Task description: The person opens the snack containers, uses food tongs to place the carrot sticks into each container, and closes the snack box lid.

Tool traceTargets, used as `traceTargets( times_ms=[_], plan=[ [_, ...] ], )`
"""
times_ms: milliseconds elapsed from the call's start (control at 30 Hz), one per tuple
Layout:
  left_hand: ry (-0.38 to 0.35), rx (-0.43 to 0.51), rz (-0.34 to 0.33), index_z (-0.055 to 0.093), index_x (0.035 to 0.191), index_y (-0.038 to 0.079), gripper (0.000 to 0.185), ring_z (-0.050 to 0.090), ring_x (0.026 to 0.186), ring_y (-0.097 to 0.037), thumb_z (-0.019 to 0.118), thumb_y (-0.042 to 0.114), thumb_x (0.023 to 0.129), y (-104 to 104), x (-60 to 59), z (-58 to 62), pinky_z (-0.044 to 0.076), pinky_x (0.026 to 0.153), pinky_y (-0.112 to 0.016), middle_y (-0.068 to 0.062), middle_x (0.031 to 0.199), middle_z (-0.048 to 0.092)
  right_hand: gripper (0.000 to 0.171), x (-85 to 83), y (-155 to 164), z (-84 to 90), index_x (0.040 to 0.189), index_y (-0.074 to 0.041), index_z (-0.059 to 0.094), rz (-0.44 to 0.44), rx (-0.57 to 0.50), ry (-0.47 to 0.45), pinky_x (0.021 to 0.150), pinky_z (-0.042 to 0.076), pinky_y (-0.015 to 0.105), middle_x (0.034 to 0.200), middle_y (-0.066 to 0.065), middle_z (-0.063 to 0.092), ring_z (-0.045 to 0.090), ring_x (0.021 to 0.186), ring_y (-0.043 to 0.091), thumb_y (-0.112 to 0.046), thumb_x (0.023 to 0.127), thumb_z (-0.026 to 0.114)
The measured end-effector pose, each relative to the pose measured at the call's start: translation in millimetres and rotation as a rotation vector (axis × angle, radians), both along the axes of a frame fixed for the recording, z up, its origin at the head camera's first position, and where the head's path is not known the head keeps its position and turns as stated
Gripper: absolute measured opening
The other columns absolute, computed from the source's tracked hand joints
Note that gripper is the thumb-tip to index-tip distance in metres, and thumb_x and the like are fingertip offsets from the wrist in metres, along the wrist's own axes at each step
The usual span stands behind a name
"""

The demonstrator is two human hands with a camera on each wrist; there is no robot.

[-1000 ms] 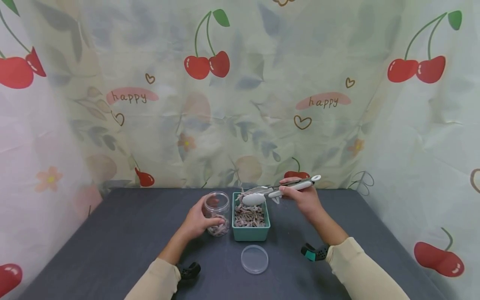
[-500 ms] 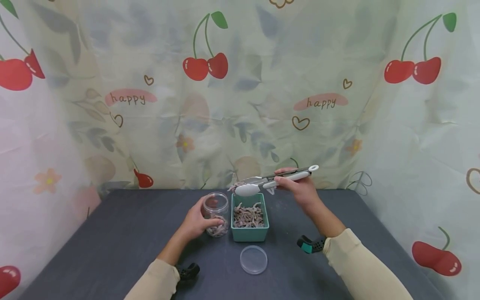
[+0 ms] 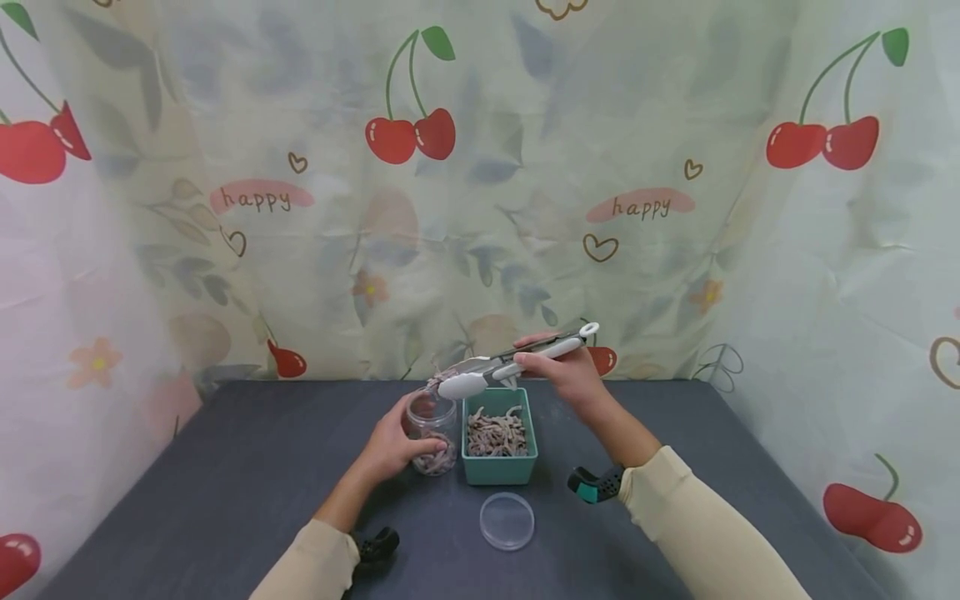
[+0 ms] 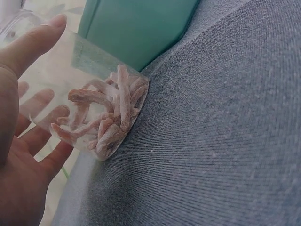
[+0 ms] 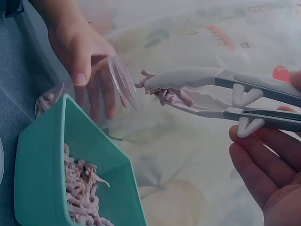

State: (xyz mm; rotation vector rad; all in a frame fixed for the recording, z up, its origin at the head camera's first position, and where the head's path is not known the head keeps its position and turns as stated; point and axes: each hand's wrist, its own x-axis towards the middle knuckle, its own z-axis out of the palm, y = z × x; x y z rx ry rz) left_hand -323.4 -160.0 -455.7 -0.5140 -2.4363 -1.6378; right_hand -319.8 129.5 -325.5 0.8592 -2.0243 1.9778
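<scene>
My left hand [image 3: 392,443] grips a clear plastic jar [image 4: 61,61] that stands upright on the table. Several pale, powdery dried strips [image 4: 106,103] lie in its bottom. With my right hand [image 3: 566,372] I hold white-and-grey tongs [image 3: 510,367], their heads pinching a small bunch of the same strips [image 5: 167,92]. The tips of the tongs are at the jar's open mouth in the head view, just outside its rim [image 5: 123,82] in the right wrist view. To the jar's right stands a teal rectangular container [image 3: 500,472] holding many more strips [image 5: 84,193].
A round clear lid [image 3: 507,522] lies on the dark table [image 3: 247,483] in front of the teal container. A patterned curtain [image 3: 480,208] with cherries hangs behind and along both sides of the table.
The tongs have risen out of the teal container with a bunch of strips and moved left to above the jar. My left hand and the jar have stayed put.
</scene>
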Motion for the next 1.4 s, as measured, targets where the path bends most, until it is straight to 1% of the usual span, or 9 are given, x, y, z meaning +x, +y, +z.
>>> traceTargets(
  times_ms=[167,333,567,733,900,1033,1133,1233,1400],
  plan=[
    [-0.009,-0.026,0.035,0.045,0.140,0.009,0.084,0.059,0.109,-0.026,0.089,0.019,0.070,0,0.0,-0.5,0.047,0.090,-0.046,-0.013,0.127,0.060,0.027,-1.8,-10,-1.2,0.107,0.018,0.062,0.029,0.004,-0.017,0.071,0.056,0.036,0.088,0.009,0.071,0.070,0.078,0.018,0.002,0.086,0.070],
    [-0.012,-0.057,0.075,0.044,0.142,0.008,0.089,0.058,0.109,-0.025,0.091,0.024,0.068,0,0.2,0.2,0.047,0.090,-0.046,-0.010,0.125,0.059,0.023,-1.3,-17,-0.7,0.105,0.015,0.064,0.023,0.023,-0.053,0.070,0.056,0.035,0.087,0.009,0.071,0.069,0.074,0.016,0.004,0.085,0.070],
    [-0.013,-0.069,0.075,0.042,0.143,0.007,0.091,0.058,0.109,-0.025,0.091,0.025,0.068,0,-0.8,-0.9,0.047,0.089,-0.045,-0.010,0.126,0.058,0.023,-3.7,-21,-5.7,0.106,0.018,0.063,0.015,0.064,-0.076,0.074,0.055,0.044,0.089,0.013,0.070,0.068,0.072,0.015,0.006,0.087,0.068],
    [-0.021,-0.070,0.075,0.043,0.143,0.008,0.091,0.058,0.109,-0.024,0.091,0.025,0.068,0,-0.6,-0.7,0.047,0.089,-0.045,-0.010,0.125,0.059,0.025,-5.5,-25,-7.5,0.107,0.014,0.065,-0.007,0.079,-0.101,0.074,0.055,0.041,0.086,0.006,0.070,0.068,0.073,0.014,0.000,0.086,0.072],
    [-0.029,-0.063,0.076,0.043,0.143,0.009,0.091,0.058,0.108,-0.024,0.091,0.026,0.068,0,0.2,0.5,0.047,0.089,-0.044,-0.009,0.125,0.059,0.023,-5.9,-28,-5.9,0.103,0.007,0.069,-0.046,0.114,-0.111,0.074,0.055,0.041,0.083,0.007,0.071,0.068,0.075,0.017,-0.006,0.085,0.075],
    [-0.032,-0.062,0.078,0.043,0.143,0.010,0.090,0.058,0.107,-0.024,0.091,0.025,0.068,-1,0.5,1.2,0.047,0.089,-0.044,-0.009,0.124,0.059,0.023,-6.0,-31,-2.2,0.102,0.005,0.069,-0.033,0.126,-0.127,0.076,0.054,0.046,0.086,0.010,0.070,0.069,0.078,0.021,-0.009,0.085,0.076],
    [-0.031,-0.064,0.080,0.044,0.142,0.009,0.090,0.058,0.107,-0.023,0.091,0.024,0.068,-1,0.0,0.3,0.047,0.089,-0.043,-0.009,0.123,0.059,0.023,-6.3,-32,-0.1,0.102,0.005,0.069,-0.021,0.136,-0.131,0.077,0.054,0.047,0.087,0.011,0.071,0.070,0.080,0.021,-0.009,0.085,0.075],
    [-0.029,-0.067,0.084,0.044,0.142,0.009,0.089,0.057,0.107,-0.023,0.091,0.024,0.068,-1,0.3,0.4,0.046,0.089,-0.044,-0.009,0.123,0.059,0.022,-5.6,-32,0.4,0.102,0.006,0.069,-0.025,0.150,-0.124,0.076,0.055,0.046,0.087,0.010,0.071,0.069,0.079,0.020,-0.007,0.085,0.074],
    [-0.026,-0.070,0.089,0.043,0.143,0.008,0.090,0.057,0.107,-0.024,0.091,0.024,0.068,0,0.5,0.7,0.046,0.089,-0.044,-0.009,0.122,0.060,0.021,-5.0,-30,-1.2,0.102,0.006,0.069,-0.027,0.147,-0.114,0.078,0.053,0.052,0.087,0.010,0.071,0.069,0.078,0.019,-0.005,0.085,0.073]
  ],
)
